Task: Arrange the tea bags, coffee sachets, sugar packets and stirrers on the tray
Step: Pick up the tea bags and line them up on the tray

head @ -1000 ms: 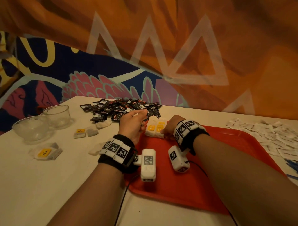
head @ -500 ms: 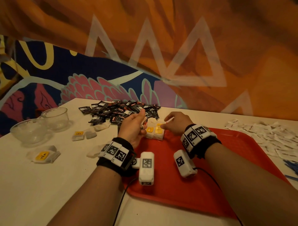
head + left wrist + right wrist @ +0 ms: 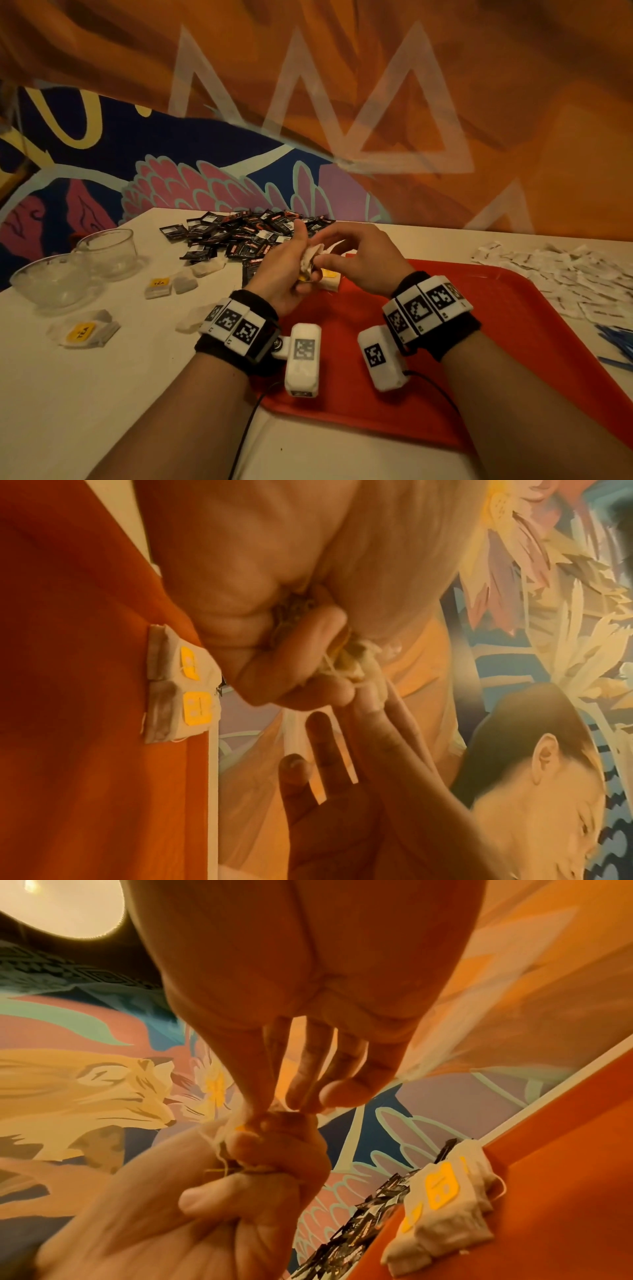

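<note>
Tea bag (image 3: 310, 261) bunched in my left hand (image 3: 279, 274) grip | right hand (image 3: 356, 263) pinching its string | risk: tangled string snags, bag tears or drops off tray (image 3: 513, 342) far edge.

Tray (image 3: 513, 342) lies near right; sachets (image 3: 246, 236) far behind it, bowls (image 3: 68, 270) far left, packets (image 3: 565, 277) and stirrers (image 3: 616, 342) right.

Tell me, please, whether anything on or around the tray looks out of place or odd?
One coffee sachet lies apart from the black pile, against the red tray's far-left corner. The tea bag both hands hold looks crumpled, string loose, unlike the two neat tea bags already on the tray.
</note>
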The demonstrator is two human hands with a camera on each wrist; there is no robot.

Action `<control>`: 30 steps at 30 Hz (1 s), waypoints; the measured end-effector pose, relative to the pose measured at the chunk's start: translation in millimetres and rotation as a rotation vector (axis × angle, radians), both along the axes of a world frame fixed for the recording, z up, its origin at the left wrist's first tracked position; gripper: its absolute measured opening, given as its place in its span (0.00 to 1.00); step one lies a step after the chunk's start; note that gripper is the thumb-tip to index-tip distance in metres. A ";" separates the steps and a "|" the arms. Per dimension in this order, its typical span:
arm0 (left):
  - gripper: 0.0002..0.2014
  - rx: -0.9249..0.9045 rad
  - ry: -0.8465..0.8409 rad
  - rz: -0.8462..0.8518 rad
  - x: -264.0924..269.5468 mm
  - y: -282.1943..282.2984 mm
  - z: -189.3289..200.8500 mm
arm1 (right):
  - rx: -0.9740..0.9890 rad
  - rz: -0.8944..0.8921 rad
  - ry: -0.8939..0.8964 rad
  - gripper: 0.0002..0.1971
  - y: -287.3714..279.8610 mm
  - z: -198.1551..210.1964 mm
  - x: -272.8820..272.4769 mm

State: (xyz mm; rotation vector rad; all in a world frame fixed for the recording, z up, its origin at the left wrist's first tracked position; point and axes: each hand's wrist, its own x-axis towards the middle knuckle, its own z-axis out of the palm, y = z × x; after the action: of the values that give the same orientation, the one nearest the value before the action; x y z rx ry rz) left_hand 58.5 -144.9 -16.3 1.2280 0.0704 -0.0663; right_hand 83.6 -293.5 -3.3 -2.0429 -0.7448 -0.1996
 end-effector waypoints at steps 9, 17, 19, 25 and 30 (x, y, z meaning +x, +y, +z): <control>0.27 0.078 0.077 -0.061 4.2 4.4 -5.9 | 0.229 -0.132 0.033 0.10 -3.7 -3.2 5.8; 0.27 0.272 -0.190 0.022 -5.6 0.9 -0.3 | 0.122 -0.195 0.087 0.04 -16.5 0.8 3.5; 0.15 0.370 -0.234 0.058 -7.8 -2.8 -0.5 | 0.087 -0.172 0.092 0.03 -15.9 2.2 0.0; 0.07 0.410 -0.216 0.188 -1.0 -0.8 -3.7 | 0.314 -0.217 0.138 0.08 -19.0 5.2 4.2; 0.06 0.363 -0.222 0.133 -5.5 -6.0 -1.2 | 0.409 -0.225 0.130 0.08 -16.7 4.9 2.6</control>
State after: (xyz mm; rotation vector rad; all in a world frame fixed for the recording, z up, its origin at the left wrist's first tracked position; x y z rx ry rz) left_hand 53.0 -150.8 -17.5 1.5823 -0.0316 0.2070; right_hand 86.2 -310.2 1.6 -1.7238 -0.3559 -0.3165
